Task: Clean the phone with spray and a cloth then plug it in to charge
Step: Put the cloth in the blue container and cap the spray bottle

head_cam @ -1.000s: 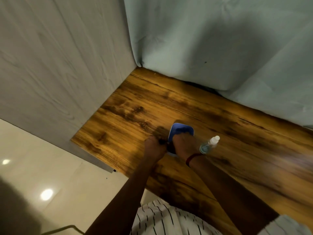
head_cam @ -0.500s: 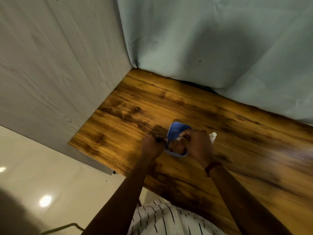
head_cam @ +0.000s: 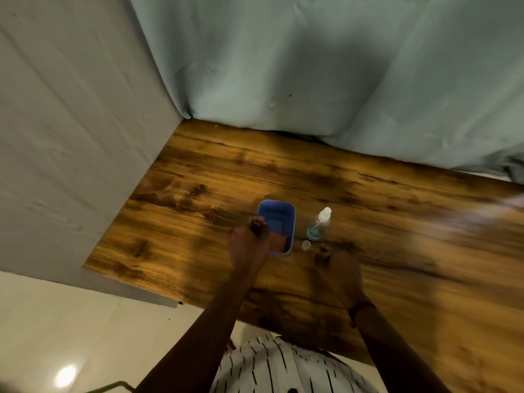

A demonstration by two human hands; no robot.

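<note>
On the wooden worktop (head_cam: 368,222) sits a blue tub (head_cam: 292,219) holding a brownish cloth (head_cam: 279,242) — the left hand (head_cam: 249,246) at its rim pinches a small dark thing (head_cam: 257,227). Just right stand the spray bottle (head_cam: 317,226) and a small cap (head_cam: 306,244); the right hand (head_cam: 340,268) rests near — whether it grasps anything I cannot tell, nor where the phone is.

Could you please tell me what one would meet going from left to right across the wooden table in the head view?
Left hand gripping a small dark object → blue plastic tub → small white cap → spray bottle → right hand.
</note>
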